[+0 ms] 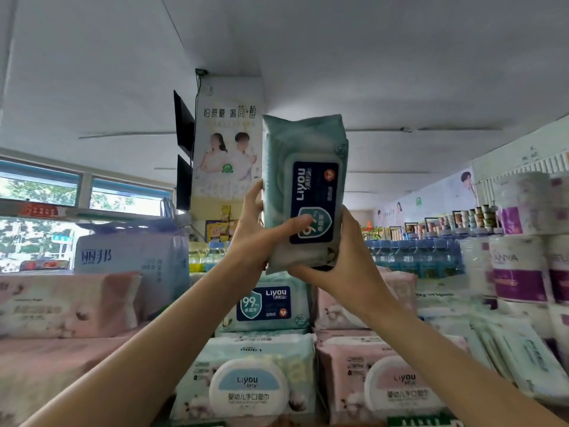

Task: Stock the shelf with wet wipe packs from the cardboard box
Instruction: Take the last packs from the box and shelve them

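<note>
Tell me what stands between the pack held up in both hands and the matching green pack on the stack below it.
Nothing visible does. The held pack, gripped by the left hand and right hand, hangs directly above the stacked green pack, with only the hands themselves between.

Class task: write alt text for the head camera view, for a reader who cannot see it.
Two hands hold a green wet wipe pack upright above a shop shelf, the left hand gripping its left side and the right hand cupping its bottom. A matching pack lies just below, beside pink packs.
</note>
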{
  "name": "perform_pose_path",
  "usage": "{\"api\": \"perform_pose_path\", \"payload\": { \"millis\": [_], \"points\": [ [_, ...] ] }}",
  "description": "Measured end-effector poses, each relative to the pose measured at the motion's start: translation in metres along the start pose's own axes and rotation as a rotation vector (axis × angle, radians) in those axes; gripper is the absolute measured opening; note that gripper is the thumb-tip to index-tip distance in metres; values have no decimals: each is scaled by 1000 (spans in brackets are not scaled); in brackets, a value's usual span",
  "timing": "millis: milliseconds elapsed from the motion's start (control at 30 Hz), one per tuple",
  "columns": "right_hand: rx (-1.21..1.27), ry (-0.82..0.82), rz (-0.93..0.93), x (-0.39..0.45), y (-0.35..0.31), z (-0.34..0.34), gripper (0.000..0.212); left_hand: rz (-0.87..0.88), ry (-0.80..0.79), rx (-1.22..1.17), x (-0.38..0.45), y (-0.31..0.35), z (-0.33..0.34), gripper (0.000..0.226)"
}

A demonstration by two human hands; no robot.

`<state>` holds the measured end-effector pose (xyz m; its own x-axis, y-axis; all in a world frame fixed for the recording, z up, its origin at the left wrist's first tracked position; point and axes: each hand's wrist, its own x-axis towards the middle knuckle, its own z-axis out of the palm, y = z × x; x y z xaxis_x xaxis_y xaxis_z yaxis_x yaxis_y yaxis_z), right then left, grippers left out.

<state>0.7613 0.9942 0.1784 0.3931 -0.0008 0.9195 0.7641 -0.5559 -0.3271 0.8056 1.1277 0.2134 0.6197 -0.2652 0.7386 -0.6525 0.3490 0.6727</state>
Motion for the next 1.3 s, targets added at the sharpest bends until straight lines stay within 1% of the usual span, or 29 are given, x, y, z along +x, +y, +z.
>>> {"api": "perform_pose_path", "payload": {
  "millis": [67,100,200,233,267,333,367,433,467,533,600,633,700,767,800,867,900,933,1033,1100,1133,1200,1233,1300],
  "points": [
    [-131,-31,-35,-1,-5,2,102,-45,-23,-84,-1,6,-6,84],
    [-222,-59,-53,-1,-7,2,105,-70,-26,-101,-1,9,-10,81],
    [-489,-168,-80,4,-11,-4,110,-132,-24,-28,1,25,-24,87],
    [-603,-145,-122,7,-12,-7,112,-149,-26,36,2,31,-28,91],
    [-724,-76,-204,10,-15,-10,114,-164,-31,114,1,38,-32,93],
    [-942,93,-422,18,-20,-12,114,-190,-51,298,0,55,-39,89],
    [-1043,121,-489,22,-23,-9,113,-199,-73,404,-1,62,-43,85],
    [-1205,59,-544,28,-23,1,111,-223,-154,604,-5,70,-51,81],
    [-1240,17,-560,30,-22,6,110,-244,-208,693,-8,73,-55,81],
    [-1265,-39,-615,28,-15,17,110,-285,-302,847,-12,76,-61,83],
    [-1269,-39,-631,18,-12,26,109,-312,-362,958,-13,76,-67,86],
    [-1276,-26,-604,13,-9,31,109,-318,-391,994,-11,74,-70,86],
    [-1289,-20,-478,6,-2,41,111,-287,-438,1057,-5,67,-73,84],
    [-1252,-90,-293,-1,6,50,116,-219,-431,1133,-3,54,-75,77],
    [-1231,-165,-206,-4,9,55,119,-184,-430,1189,-4,44,-76,71],
    [-1259,-384,-56,-13,11,65,120,-139,-483,1367,-11,20,-80,62],
    [-1269,-504,-2,-17,12,69,118,-132,-515,1451,-16,5,-84,61],
    [-1264,-586,32,-19,12,71,116,-135,-526,1488,-20,-6,-89,62],
    [-1231,-695,90,-6,1,69,113,-136,-464,1430,-20,-16,-101,69],
    [-1226,-716,125,-2,-6,65,110,-133,-456,1438,-22,-13,-98,68],
    [-1231,-701,129,-6,-7,64,107,-95,-440,1483,-27,-13,-93,66],
    [-1222,-624,111,-20,-10,65,99,65,-385,1564,-43,-16,-80,63],
    [-1195,-575,110,-29,-12,64,93,155,-363,1554,-53,-19,-71,62],
    [-1136,-481,142,-45,-17,55,80,289,-326,1459,-68,-26,-53,56]
  ]
}}
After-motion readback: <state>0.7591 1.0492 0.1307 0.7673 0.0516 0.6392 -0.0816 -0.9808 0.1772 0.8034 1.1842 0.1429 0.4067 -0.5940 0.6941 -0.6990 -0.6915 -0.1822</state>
